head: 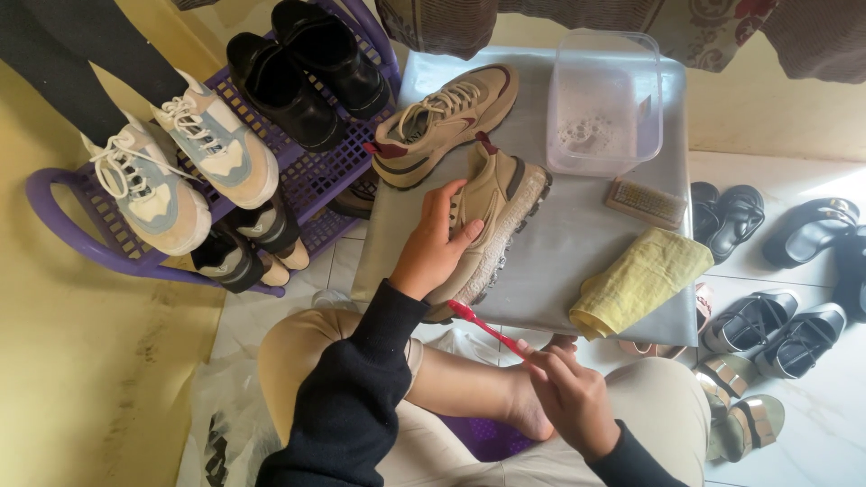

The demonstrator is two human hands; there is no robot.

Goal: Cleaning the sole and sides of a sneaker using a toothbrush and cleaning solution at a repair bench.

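Sneaker (487, 225) in left grip (431, 252)

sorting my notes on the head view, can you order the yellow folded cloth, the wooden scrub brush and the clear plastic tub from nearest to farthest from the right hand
From the right hand:
1. Yellow folded cloth, just above it at the table's near edge.
2. Wooden scrub brush, beyond the cloth.
3. Clear plastic tub, at the table's far end.

A tilted sneaker (492, 225) is set on the table (577, 243), before its mate (442, 122); a tub (606, 101) is placed to the right.
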